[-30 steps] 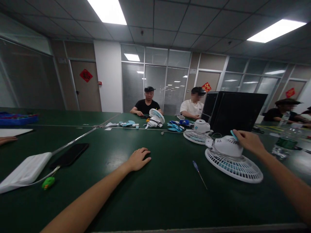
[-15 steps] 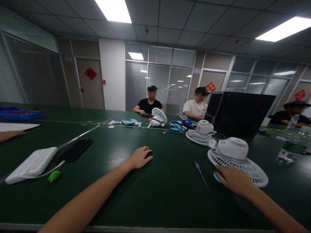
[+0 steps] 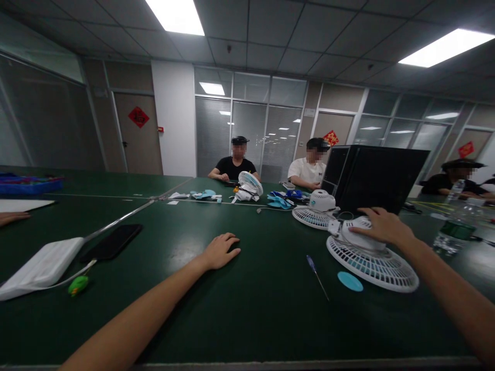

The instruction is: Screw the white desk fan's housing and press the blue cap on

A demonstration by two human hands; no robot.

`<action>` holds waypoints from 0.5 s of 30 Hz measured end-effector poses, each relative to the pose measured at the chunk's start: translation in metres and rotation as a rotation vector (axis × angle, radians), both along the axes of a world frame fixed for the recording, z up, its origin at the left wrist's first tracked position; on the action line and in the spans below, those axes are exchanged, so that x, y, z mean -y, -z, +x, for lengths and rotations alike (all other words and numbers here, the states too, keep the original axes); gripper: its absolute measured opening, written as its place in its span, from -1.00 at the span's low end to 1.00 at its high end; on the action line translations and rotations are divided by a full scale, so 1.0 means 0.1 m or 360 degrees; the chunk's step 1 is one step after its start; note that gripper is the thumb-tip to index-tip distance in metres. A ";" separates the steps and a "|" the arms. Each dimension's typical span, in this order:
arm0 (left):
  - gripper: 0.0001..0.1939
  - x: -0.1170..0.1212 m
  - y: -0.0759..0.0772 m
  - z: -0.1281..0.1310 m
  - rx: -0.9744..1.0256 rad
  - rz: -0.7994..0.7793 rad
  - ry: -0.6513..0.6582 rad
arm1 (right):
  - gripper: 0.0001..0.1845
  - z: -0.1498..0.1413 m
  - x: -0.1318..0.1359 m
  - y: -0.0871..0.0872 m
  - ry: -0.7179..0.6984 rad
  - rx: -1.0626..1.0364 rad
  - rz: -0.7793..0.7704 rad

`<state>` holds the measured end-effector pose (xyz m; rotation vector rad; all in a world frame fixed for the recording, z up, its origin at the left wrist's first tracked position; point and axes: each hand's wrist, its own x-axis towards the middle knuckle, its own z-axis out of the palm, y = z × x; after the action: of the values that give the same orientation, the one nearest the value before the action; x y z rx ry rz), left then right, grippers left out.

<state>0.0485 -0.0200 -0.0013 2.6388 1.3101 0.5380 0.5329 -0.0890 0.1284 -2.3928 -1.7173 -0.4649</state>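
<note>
My left hand [image 3: 221,251] lies flat on the green table, fingers loosely stretched, holding nothing. On the right, my right hand [image 3: 381,225] is wrapped over the motor housing of a white fan [image 3: 381,268], which lies grille down; the thumb shows on the near side and the fingers reach over the top. A round light-blue disc [image 3: 350,281] rests on the table by the grille's near edge. Left of it lies a screwdriver [image 3: 317,277] with a blue handle and thin shaft. A second white fan [image 3: 315,214] lies face down just behind the first.
A black computer case [image 3: 375,175] stands behind the fans, with a water bottle [image 3: 458,226] to the right. A third fan [image 3: 248,186] and blue fan blades [image 3: 280,200] lie farther back. At left are a white power bank [image 3: 44,268] and a phone [image 3: 112,243]. Several people sit around.
My right hand has moved up from the light-blue disc to the fan's motor housing, uncovering the disc. My left hand stays in place. The view has shifted slightly.
</note>
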 end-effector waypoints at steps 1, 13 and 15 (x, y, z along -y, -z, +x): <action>-0.49 0.01 -0.01 0.00 -0.0005 -0.0006 0.0000 | -0.25 0.04 -0.06 0.01 0.0013 -0.0099 -0.0089; -0.49 0.04 -0.05 0.01 -0.0031 -0.0024 0.0002 | -0.27 0.01 0.02 0.09 0.0284 -0.0564 0.0464; -0.49 0.03 -0.05 0.00 -0.0034 -0.0020 0.0010 | -0.33 0.00 0.06 0.08 0.0362 -0.0762 0.0757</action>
<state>0.0487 -0.0233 0.0041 2.6447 1.3061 0.5005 0.5333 -0.0947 0.1208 -2.1252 -1.0073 -0.2576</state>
